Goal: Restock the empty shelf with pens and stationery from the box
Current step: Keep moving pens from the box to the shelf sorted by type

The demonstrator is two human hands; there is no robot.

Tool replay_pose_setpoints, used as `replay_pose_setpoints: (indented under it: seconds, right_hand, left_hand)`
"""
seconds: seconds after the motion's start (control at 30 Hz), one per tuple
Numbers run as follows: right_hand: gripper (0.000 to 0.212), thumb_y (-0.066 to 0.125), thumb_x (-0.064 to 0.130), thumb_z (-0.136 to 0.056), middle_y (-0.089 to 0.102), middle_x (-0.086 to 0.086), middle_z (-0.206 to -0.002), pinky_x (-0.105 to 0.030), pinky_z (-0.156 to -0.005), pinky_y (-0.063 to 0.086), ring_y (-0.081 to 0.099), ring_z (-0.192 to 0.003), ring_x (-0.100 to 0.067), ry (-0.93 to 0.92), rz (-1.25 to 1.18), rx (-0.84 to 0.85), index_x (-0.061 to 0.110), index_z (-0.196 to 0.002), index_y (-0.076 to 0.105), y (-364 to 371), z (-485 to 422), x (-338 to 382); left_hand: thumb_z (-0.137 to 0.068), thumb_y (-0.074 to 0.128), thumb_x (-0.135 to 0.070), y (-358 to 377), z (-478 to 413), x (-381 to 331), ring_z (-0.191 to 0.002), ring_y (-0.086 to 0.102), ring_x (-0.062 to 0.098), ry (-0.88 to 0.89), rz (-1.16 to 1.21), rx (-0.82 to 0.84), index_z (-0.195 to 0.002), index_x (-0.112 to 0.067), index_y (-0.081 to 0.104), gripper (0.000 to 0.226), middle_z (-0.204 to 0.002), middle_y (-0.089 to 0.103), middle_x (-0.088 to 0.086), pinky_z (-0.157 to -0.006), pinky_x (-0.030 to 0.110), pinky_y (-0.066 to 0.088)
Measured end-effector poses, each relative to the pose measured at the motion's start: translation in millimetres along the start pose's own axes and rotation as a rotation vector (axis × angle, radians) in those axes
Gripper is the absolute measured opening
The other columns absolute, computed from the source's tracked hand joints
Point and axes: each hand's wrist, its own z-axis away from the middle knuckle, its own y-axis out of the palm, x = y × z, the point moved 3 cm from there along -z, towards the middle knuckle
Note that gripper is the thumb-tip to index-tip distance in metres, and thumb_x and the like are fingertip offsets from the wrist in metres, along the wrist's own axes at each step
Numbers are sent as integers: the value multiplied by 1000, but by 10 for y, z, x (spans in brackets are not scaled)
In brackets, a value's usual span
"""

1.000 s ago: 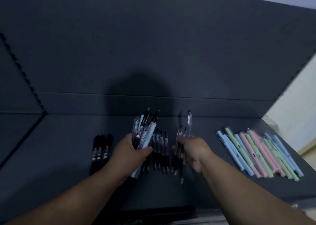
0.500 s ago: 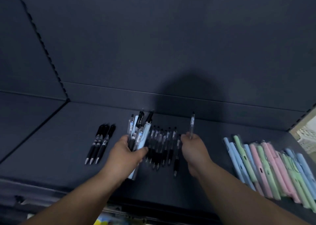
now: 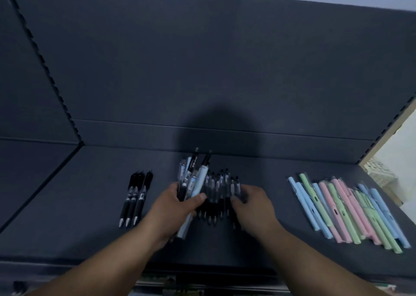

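My left hand (image 3: 177, 208) has its fingers clamped on the pen bundle (image 3: 194, 178). The laid row (image 3: 216, 190) sits under my right hand (image 3: 254, 203), pens running lengthwise away from its fingers; pinching or just touching, I can't tell.

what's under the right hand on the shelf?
The right hand lies over the right end of the row of clear black-grip pens on the shelf. Their tips and clips show; the middles of the rightmost ones are covered, so a grip cannot be confirmed.
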Motion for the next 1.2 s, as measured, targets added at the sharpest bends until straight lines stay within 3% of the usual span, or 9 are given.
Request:
replay_pose_setpoints:
  seconds: [0.07,0.17,0.3,0.43,0.53,0.7,0.83,1.2]
  right_hand:
    - [23,59,39,-91,63,8,-104,-16,-76,38,59,-95,-5,-9,-131,-119,20,-102,66,-53,69,142]
    - [21,67,48,-84,72,16,-76,-11,-57,45,63,-67,5,86,-544,76,28,-84,73,8,140,373]
    - [20,70,32,-85,65,4,-65,-21,-52,45,56,-58,-7,216,-723,219,18,-71,73,106,149,453]
    - [19,57,22,-94,65,1,-65,-25,-56,49,60,-60,-12,285,-837,244,13,-79,63,210,172,466]
    - [21,47,18,-96,55,-5,-63,-30,-54,49,55,-55,-16,345,-933,206,10,-78,54,245,168,500]
    - [30,57,39,-94,46,5,-55,-20,-35,27,34,-40,-7,328,-918,161,17,-75,51,190,147,538]
    - [23,68,31,-87,47,4,-58,-19,-35,28,34,-42,-7,320,-895,204,15,-79,54,189,183,515]
    - [16,70,24,-85,54,1,-58,-18,-35,32,38,-43,-7,311,-972,241,10,-88,61,166,163,641]
  left_hand:
    - [-80,74,-33,13,22,-30,-69,67,3,8,63,84,-113,-29,57,37,-89,72,-10,-62,22,51]
    - [-83,71,-30,54,53,-67,-62,66,4,38,69,181,-109,-30,56,31,-80,72,-11,-55,18,50]
    - [-88,62,-40,47,82,-63,-65,66,10,37,43,270,-113,-30,55,28,-75,70,-6,-58,23,51]
    - [-93,56,-35,3,75,-15,-80,68,11,29,39,278,-120,-25,56,28,-94,72,-4,-68,25,54]
    - [-95,55,-26,-7,76,9,-59,59,10,-15,137,314,-109,-15,58,18,-73,66,-4,-55,23,49]
    - [-95,54,-28,-48,96,22,-53,52,9,-44,176,363,-101,-16,58,13,-72,65,-3,-48,23,43]
    - [-95,56,-28,-50,133,15,-58,59,10,-59,168,397,-107,-18,59,16,-81,70,-1,-50,23,46]
    - [-93,58,-31,-137,159,7,-76,71,18,-39,199,361,-114,-23,57,22,-92,74,1,-61,27,53]
